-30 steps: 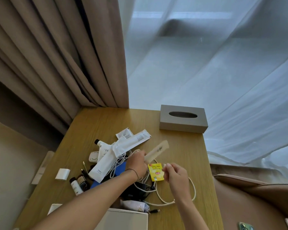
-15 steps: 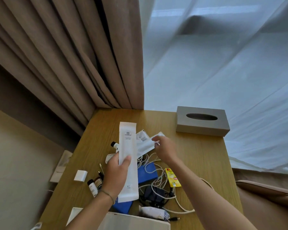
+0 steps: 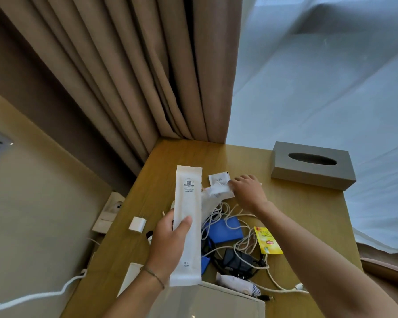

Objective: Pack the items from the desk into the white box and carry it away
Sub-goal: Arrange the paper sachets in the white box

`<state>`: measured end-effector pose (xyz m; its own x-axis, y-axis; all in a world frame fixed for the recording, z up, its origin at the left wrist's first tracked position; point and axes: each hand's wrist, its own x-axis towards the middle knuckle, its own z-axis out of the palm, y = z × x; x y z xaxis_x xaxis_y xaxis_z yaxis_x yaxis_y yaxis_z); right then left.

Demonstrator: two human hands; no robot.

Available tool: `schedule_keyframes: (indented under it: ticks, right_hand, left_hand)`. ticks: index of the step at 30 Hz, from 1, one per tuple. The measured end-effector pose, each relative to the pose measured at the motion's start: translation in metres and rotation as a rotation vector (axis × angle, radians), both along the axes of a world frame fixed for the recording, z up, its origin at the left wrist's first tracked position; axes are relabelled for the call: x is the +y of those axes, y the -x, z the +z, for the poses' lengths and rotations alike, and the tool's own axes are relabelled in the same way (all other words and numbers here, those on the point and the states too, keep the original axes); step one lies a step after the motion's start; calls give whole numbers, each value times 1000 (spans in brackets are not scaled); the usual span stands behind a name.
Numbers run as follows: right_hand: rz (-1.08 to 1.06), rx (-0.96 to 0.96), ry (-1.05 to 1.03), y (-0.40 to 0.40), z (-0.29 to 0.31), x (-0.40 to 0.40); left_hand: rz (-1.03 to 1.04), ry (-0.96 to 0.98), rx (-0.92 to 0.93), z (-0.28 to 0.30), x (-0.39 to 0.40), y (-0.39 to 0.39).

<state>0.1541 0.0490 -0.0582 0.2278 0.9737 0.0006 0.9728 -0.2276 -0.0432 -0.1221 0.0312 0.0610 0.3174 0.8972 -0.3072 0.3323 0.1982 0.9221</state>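
My left hand (image 3: 168, 244) grips a long white paper sleeve (image 3: 187, 203) and holds it upright above the wooden desk (image 3: 308, 207). My right hand (image 3: 247, 191) reaches further back and pinches the end of a second white packet (image 3: 218, 191); a small white sachet (image 3: 218, 178) lies just behind it. The white box (image 3: 207, 301) stands at the near edge of the desk, its rim under the sleeve's lower end. On the desk lie a blue pouch (image 3: 225, 228), tangled white cables (image 3: 239, 214), a black charger (image 3: 237, 260), a yellow tea sachet (image 3: 268, 241) and a white plug cube (image 3: 137, 224).
A grey tissue box (image 3: 313, 165) sits at the desk's far right corner. Brown curtains (image 3: 147, 76) hang behind the desk and a sheer white curtain (image 3: 319, 76) to the right. A wall socket (image 3: 112, 211) is left of the desk, and a white cable (image 3: 32, 297) trails below it.
My left hand kept the long sleeve raised. My right hand shifted onto the end of the second white packet and lifted it slightly. The view moved closer and swung left.
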Motion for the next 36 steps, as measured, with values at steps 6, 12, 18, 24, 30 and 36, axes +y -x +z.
schedule_keyframes:
  ticks: [6, 12, 18, 24, 30, 36]
  right_hand:
    - [-147, 229, -250, 25, 56, -18]
    - [-325, 834, -422, 80, 133, -60]
    - [-418, 1146, -478, 151, 175, -103]
    - [-535, 1326, -452, 219, 163, -143]
    - [-658, 1366, -279, 277, 109, -174]
    - [-821, 1370, -115, 313, 65, -194]
  left_hand:
    - [-2, 5, 6, 13, -8, 21]
    - [-6, 23, -30, 23, -17, 44]
    - [-36, 67, -106, 27, -29, 75]
    - [-64, 82, -140, 29, -33, 115]
    - [-110, 156, -141, 16, -29, 158]
    - [-141, 191, -107, 0, -19, 190]
